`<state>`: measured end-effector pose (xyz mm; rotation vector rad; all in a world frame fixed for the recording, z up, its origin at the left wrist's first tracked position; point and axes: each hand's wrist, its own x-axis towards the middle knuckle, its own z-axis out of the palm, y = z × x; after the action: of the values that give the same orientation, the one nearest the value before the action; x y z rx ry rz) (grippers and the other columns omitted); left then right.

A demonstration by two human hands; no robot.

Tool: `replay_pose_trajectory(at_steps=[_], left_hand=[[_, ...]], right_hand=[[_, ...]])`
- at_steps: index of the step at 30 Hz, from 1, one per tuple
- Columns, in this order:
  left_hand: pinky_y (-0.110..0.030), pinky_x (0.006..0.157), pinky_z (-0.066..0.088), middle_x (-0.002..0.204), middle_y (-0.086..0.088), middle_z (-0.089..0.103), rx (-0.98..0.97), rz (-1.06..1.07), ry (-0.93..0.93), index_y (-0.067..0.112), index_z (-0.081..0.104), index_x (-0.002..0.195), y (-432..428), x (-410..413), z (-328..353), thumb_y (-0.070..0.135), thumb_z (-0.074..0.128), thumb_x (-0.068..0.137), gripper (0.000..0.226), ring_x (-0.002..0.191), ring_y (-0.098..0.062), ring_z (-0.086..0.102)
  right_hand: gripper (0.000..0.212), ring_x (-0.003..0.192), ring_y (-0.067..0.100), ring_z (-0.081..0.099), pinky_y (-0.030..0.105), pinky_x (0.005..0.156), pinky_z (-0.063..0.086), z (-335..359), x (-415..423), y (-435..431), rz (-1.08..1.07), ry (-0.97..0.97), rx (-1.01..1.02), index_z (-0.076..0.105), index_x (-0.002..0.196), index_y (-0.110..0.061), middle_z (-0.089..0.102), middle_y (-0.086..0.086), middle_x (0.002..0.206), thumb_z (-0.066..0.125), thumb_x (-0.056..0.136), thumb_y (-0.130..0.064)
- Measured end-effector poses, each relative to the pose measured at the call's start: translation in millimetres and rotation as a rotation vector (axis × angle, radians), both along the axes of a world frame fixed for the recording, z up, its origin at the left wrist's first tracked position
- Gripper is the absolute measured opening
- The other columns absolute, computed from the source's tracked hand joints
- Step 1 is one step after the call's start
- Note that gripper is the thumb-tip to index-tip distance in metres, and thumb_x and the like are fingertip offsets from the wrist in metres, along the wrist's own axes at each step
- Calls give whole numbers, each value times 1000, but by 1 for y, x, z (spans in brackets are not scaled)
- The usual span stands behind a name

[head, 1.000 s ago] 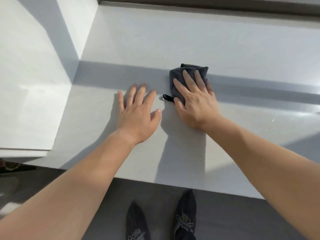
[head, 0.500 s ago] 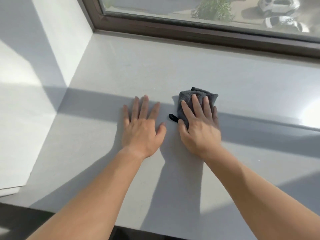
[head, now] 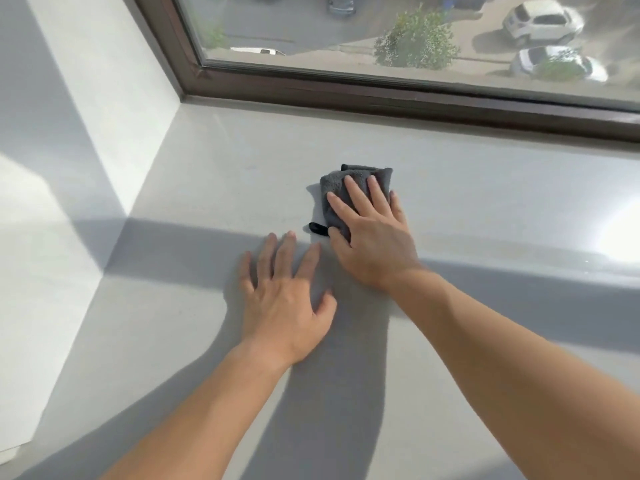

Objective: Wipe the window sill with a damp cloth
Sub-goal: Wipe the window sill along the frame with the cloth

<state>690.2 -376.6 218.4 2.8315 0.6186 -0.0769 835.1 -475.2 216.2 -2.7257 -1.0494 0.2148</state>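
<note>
A folded dark grey cloth (head: 341,181) with a small black loop at its near left corner lies on the wide pale grey window sill (head: 221,174). My right hand (head: 372,233) presses flat on the cloth, fingers spread, covering most of it. My left hand (head: 284,303) rests palm down on the bare sill, just to the left and nearer to me, holding nothing. Both forearms reach in from the lower edge.
A dark brown window frame (head: 381,95) runs along the far side of the sill, with glass above it. A white side wall (head: 104,109) closes the sill on the left. Bright sunlight glares on the sill at the right.
The view has tilted up, so the window frame and glass now show. My right hand has slid the cloth farther from me toward the window, ahead of my left hand.
</note>
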Motion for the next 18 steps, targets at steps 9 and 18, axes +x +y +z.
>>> replay_pose_trajectory(at_steps=[9, 18], left_hand=[[-49, 119, -16, 165, -9, -6, 10, -118, 5, 29, 14, 152, 38, 45, -6, 53, 30, 93, 66, 150, -26, -19], [-56, 120, -6, 167, -11, -4, 73, -132, 30, 29, 13, 155, 39, 48, -9, 58, 16, 90, 71, 152, -30, -15]], right_hand=[[60, 155, 21, -6, 46, 124, -5, 5, 80, -50, -518, 72, -97, 21, 157, -38, 4, -7, 169, 29, 99, -51], [58, 155, 23, -3, 47, 124, -3, 6, 79, 48, -65, 32, -50, 23, 156, -39, 9, -6, 169, 30, 100, -51]])
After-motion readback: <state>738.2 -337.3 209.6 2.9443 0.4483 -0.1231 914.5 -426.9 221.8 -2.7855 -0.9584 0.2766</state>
